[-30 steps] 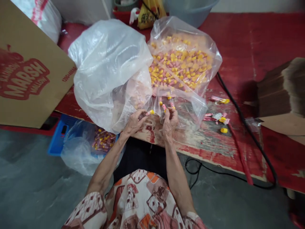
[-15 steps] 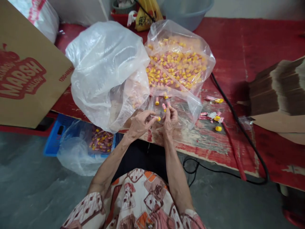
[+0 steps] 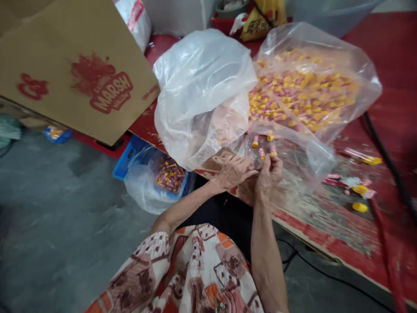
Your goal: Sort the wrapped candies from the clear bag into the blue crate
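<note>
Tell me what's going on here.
Someone in a patterned top has both bare hands by small pink, yellow-capped tubes near the worn edge of a red table. The right hand is right at them; the left hand is close beside it, and whether either grips one is unclear. Beyond the hands lies a clear bag with many such tubes, next to a whitish plastic bag. A blue crate below the table edge holds similar pieces.

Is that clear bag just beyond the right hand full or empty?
Not empty: many pink-and-yellow pieces show through the clear bag. How near to full it is, I cannot tell.
</note>
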Tool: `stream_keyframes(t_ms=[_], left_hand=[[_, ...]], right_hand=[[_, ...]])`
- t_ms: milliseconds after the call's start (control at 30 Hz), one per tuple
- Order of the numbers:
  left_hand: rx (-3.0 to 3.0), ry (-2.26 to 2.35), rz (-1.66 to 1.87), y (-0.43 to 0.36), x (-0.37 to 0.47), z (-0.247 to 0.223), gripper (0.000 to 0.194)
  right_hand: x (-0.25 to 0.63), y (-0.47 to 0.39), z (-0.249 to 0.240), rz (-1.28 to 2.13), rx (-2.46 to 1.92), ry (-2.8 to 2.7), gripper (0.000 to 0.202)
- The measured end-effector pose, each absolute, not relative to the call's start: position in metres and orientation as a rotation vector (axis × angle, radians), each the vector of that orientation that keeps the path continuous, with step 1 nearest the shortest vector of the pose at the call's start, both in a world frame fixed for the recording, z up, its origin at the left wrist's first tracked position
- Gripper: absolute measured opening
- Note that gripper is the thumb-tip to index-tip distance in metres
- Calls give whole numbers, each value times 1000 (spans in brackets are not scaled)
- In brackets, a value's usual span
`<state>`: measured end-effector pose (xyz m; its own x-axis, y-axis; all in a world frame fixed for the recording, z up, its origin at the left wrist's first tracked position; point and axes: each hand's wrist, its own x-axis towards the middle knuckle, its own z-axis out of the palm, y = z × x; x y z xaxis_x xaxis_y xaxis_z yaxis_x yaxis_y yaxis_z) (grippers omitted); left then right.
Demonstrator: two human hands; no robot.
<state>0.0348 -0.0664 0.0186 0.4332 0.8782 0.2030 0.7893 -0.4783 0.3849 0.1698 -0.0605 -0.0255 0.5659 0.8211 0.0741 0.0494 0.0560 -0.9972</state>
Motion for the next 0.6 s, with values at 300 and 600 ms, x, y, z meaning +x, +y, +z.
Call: stream_keyframes(t_ms=[300,600], left_hand=[[2385,1461,789,-68,35,6,38],[2337,1491,711,-62,37,-7,31]], right_hand=[[171,-66,-20,632,-1461,-866,50],[169,-67,-19,613,-1490,-890,46]])
